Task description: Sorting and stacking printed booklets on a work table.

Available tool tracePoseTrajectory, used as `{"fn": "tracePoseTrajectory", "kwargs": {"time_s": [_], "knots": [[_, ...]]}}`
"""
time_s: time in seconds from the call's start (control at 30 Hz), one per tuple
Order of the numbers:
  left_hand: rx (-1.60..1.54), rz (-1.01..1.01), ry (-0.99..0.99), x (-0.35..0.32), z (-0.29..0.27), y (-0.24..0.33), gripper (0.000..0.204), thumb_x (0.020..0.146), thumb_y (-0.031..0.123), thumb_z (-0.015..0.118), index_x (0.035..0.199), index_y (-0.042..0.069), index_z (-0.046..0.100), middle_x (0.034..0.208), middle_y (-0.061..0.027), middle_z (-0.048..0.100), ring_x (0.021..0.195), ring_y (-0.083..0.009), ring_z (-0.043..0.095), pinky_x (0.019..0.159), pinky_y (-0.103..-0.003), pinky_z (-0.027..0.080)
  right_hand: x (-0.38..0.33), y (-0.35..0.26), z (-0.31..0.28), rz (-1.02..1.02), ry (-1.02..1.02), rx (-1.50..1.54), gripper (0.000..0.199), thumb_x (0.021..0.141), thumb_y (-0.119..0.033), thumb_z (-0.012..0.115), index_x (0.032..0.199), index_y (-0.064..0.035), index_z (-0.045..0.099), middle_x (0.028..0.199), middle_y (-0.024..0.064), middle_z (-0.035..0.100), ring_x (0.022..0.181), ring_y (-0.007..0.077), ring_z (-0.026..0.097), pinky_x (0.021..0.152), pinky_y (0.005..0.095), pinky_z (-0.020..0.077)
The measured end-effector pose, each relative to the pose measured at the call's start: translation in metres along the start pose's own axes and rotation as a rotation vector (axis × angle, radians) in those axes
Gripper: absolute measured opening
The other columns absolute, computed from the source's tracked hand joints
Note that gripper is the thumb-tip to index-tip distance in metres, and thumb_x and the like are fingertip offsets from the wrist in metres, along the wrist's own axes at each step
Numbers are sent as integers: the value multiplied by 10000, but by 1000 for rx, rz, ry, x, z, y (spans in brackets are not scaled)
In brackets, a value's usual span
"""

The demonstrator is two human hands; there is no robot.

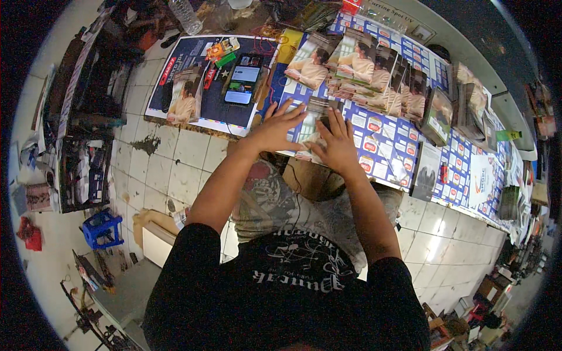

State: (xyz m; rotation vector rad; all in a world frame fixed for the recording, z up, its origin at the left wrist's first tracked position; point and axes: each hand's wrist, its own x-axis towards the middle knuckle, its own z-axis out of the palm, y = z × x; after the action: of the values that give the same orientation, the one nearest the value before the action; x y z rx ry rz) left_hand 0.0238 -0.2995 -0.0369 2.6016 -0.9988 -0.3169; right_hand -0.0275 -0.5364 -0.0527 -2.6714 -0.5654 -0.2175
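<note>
A printed booklet or cover (pixel 311 125) with a brownish picture lies at the table's near edge, partly hidden by my hands. My left hand (pixel 277 130) presses on its left side with the fingers spread. My right hand (pixel 338 147) rests on its right side, fingers stretched out and pointing away from me. Just beyond them lie several matching covers (pixel 354 58) that show a person in a light top, fanned out and overlapping. One more such cover (pixel 184 99) is on the dark poster to the left.
A phone (pixel 242 82) with a lit screen lies on the dark poster (pixel 157 99), near a small orange and green packet (pixel 222 51). Blue patterned sheets (pixel 380 158) cover the table. Bundled stacks (pixel 438 117) stand at right. A blue stool (pixel 102 230) is on the tiled floor.
</note>
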Motion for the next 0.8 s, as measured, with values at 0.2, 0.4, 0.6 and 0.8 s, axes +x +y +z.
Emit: {"fn": "tracePoseTrajectory", "kwargs": {"time_s": [0.2,0.4,0.6,0.8], "knots": [[3,-5,-6,0,-1,0,990,745,619,728,1511,98,379,1631,-94,235,1520,-334,109,1182,-600,99,0,1,0,0,-12,-8,703,846,-565,662,1397,-144,546,1589,193,281,1490,369,213,1172,595,186],[19,-8,-16,1,0,-1,1014,735,642,728,1518,106,370,1640,-74,214,1516,-336,122,1183,-612,95,1,2,1,23,-37,-8,695,852,-563,657,1400,-150,545,1595,183,272,1493,365,206,1175,596,174],[7,2,-9,0,0,-4,1019,728,642,735,1526,130,361,1640,-73,211,1517,-330,125,1182,-613,102,1,-2,-1,37,-43,6,686,854,-556,656,1398,-151,548,1581,179,296,1484,364,222,1178,596,165],[74,-14,-6,2,-5,3,1012,722,627,742,1526,142,363,1640,-58,215,1517,-320,133,1185,-605,110,0,3,0,13,6,-5,687,851,-545,662,1395,-142,544,1569,178,316,1480,363,232,1178,590,168]]}}
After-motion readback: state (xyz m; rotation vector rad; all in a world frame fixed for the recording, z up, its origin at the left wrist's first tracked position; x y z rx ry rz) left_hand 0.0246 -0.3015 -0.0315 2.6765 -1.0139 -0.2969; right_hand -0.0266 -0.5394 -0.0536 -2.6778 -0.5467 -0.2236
